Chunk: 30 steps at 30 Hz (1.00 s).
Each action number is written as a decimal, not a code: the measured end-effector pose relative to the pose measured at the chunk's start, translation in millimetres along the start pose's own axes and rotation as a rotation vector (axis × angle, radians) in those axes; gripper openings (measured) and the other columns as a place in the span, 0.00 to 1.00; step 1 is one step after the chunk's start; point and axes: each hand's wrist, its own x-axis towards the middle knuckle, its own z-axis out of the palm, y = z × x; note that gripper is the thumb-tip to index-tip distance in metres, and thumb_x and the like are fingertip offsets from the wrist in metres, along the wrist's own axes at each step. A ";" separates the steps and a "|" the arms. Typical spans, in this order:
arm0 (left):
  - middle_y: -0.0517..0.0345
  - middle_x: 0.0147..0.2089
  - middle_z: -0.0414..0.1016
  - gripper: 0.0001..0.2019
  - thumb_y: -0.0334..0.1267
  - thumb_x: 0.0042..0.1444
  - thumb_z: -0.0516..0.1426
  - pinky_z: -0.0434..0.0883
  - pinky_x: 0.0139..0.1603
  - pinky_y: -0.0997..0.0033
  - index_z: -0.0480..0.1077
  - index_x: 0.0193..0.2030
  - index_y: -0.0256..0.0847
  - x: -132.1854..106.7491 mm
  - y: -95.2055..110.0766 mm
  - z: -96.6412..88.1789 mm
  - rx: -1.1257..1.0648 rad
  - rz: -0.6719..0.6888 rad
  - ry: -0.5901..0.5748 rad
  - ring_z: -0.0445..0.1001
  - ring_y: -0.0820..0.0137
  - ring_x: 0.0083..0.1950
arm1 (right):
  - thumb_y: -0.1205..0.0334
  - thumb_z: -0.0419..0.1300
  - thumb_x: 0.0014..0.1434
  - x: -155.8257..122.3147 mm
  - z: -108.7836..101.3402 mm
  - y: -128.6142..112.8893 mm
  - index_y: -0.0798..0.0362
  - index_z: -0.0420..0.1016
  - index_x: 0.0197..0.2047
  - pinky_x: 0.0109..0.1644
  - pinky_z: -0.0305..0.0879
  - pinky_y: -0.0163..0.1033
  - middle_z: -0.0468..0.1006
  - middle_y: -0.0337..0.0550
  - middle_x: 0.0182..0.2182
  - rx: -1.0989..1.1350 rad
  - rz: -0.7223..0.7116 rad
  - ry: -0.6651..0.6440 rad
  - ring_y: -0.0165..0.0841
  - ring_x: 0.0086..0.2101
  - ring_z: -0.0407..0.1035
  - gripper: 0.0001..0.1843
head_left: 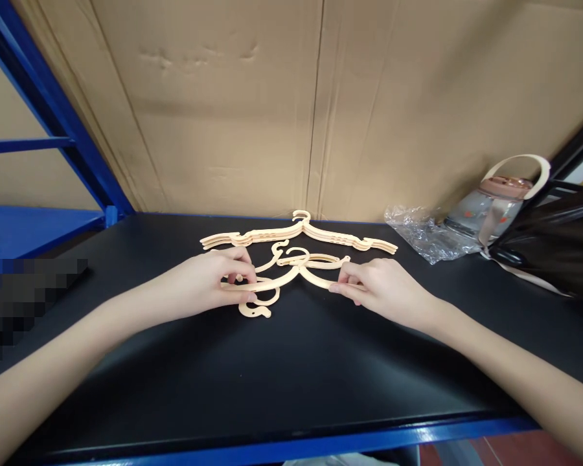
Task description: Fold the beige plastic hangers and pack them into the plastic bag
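A cream plastic hanger (284, 281) is held by both arms above the black tabletop, its hook pointing away from me. My left hand (226, 278) pinches its left arm between thumb and fingers. On the other side, my right hand (369, 288) grips the right arm near its end. Loose cream hanger pieces (255, 310) with curved ends lie under and behind the held hanger, partly covered by it and by my left hand. Farther back rests a stack of cream hangers (276, 233), hooks together and arms spread to both sides.
A clear water bottle (488, 207) with a pink lid and cream handle stands at the right beside crumpled clear plastic wrap (425, 236) and a dark bag (554, 233). Cardboard (223, 116) backs the table (282, 388). A blue metal frame (72, 129) rises at left.
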 end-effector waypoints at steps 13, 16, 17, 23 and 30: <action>0.60 0.31 0.74 0.18 0.52 0.60 0.50 0.61 0.32 0.74 0.75 0.31 0.46 -0.2 4.2 -0.2 0.130 -0.028 0.026 0.69 0.70 0.31 | 0.53 0.58 0.62 4.5 8.4 4.0 0.53 0.72 0.27 0.37 0.58 0.37 0.77 0.40 0.28 -0.059 -0.072 0.078 0.33 0.32 0.69 0.15; 0.59 0.28 0.73 0.18 0.49 0.62 0.46 0.63 0.33 0.72 0.73 0.34 0.44 1.2 -3.2 -2.1 0.040 -0.088 0.113 0.69 0.68 0.30 | 0.53 0.59 0.62 5.6 9.2 5.7 0.53 0.72 0.26 0.39 0.58 0.38 0.77 0.39 0.27 -0.029 -0.098 0.057 0.33 0.33 0.70 0.15; 0.59 0.29 0.73 0.17 0.46 0.62 0.45 0.64 0.32 0.72 0.72 0.38 0.45 2.4 -7.0 -2.5 -0.004 -0.104 0.146 0.70 0.68 0.31 | 0.53 0.58 0.62 5.9 9.2 6.2 0.53 0.72 0.26 0.39 0.57 0.39 0.77 0.38 0.27 -0.027 -0.103 0.051 0.33 0.33 0.70 0.16; 0.55 0.45 0.76 0.15 0.44 0.60 0.47 0.67 0.38 0.69 0.68 0.49 0.46 20.0 -18.7 -4.1 -0.010 -0.146 0.279 0.73 0.64 0.41 | 0.52 0.53 0.66 10.8 2.1 11.0 0.53 0.75 0.27 0.40 0.56 0.40 0.78 0.41 0.27 -0.118 -0.140 0.047 0.34 0.32 0.70 0.20; 0.57 0.32 0.76 0.14 0.52 0.53 0.53 0.60 0.30 0.70 0.68 0.34 0.43 46.1 5.0 0.1 0.222 -0.248 0.039 0.72 0.62 0.34 | 0.54 0.52 0.66 10.7 -13.1 20.9 0.52 0.79 0.33 0.43 0.56 0.43 0.79 0.41 0.29 -0.180 -0.121 0.074 0.35 0.33 0.70 0.17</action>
